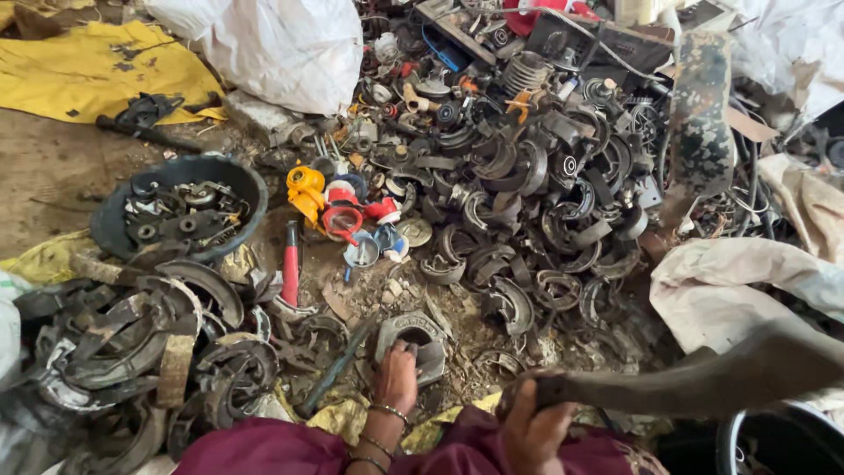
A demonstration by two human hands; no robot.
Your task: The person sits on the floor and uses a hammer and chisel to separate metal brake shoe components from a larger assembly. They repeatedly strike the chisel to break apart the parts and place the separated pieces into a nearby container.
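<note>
Lighting: soft, diffuse daylight, moderately bright, no single hard source evident. Shadows are weak and short; the gaps within the dark scrap pile point(527, 202) read nearly black with little detail. White sacks point(281, 44) at the top edge are close to overexposed. Yellow cloth point(88, 70) is well saturated. Centre of frame is sharp. The long dark object point(721, 378) at lower right is smeared by motion blur. Wide-angle stretching is visible toward the corners.
</note>
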